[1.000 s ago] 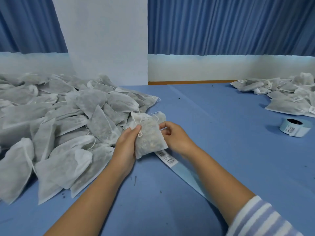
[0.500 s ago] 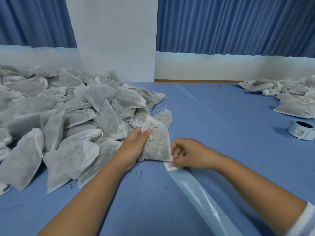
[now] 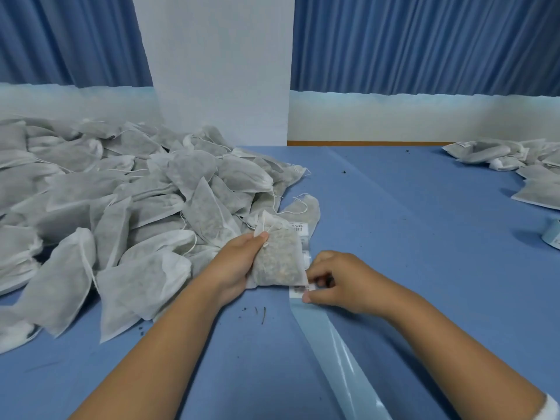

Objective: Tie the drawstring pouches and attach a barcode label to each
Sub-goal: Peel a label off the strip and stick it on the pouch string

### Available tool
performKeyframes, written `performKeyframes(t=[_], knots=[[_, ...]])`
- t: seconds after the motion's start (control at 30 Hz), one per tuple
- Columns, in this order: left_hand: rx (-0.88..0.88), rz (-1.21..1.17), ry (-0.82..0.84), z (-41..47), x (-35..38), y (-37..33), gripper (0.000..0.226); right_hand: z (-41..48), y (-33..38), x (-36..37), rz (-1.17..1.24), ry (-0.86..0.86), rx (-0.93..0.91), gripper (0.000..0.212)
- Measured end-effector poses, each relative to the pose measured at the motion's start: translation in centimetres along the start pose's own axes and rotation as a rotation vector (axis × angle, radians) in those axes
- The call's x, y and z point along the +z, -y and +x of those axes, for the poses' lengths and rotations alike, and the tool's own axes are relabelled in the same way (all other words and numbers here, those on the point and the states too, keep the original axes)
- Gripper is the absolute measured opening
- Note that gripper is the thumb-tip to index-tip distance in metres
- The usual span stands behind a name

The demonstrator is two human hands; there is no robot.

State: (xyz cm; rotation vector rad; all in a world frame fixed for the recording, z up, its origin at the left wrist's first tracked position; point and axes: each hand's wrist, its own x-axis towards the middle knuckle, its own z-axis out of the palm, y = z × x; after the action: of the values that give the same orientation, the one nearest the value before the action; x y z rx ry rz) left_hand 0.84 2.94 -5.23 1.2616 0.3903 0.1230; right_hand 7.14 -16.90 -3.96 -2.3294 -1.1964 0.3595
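Crowding the blue table [image 3: 394,237], pouches [image 3: 121,207] lie before curtains [image 3: 424,40].

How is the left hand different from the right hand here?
The left hand wraps round a filled pouch, thumb by its gathered top; the right hand only pinches a barcode label. The left hand is beside the heap of pouches; the right hand rests on the shiny backing strip. Both are bare, with curled fingers, over the blue table.
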Motion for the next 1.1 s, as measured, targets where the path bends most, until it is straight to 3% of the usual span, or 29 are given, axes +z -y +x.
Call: performKeyframes(t=[0.2, 0.4, 0.53, 0.73, 0.93, 1.1], knots=[[-0.105, -0.077, 0.06, -0.4, 0.0, -0.1, 0.023, 0.1, -0.6, -0.1, -0.094, -0.059, 0.029, 0.017], [-0.167, -0.178, 0.131, -0.3, 0.2, 0.2, 0.025, -0.3, -0.5, -0.9, 0.023, -0.049, 0.061, 0.023], [-0.211, -0.187, 0.147, -0.1, 0.2, 0.1, 0.025, -0.6, -0.6, -1.1, 0.071, -0.072, 0.055, 0.015], [-0.24, -0.152, 0.112, -0.1, 0.2, -0.1, 0.022, -0.5, -0.5, -0.6, -0.106, -0.077, 0.086, 0.023], [-0.247, -0.157, 0.117, -0.3, 0.3, -0.3, 0.022, -0.5, -0.1, -0.3, -0.003, -0.172, 0.125, 0.007], [-0.256, -0.157, 0.125, -0.3, 0.3, -0.4, 0.022, -0.4, 0.0, 0.1, 0.073, -0.191, 0.152, 0.019]])
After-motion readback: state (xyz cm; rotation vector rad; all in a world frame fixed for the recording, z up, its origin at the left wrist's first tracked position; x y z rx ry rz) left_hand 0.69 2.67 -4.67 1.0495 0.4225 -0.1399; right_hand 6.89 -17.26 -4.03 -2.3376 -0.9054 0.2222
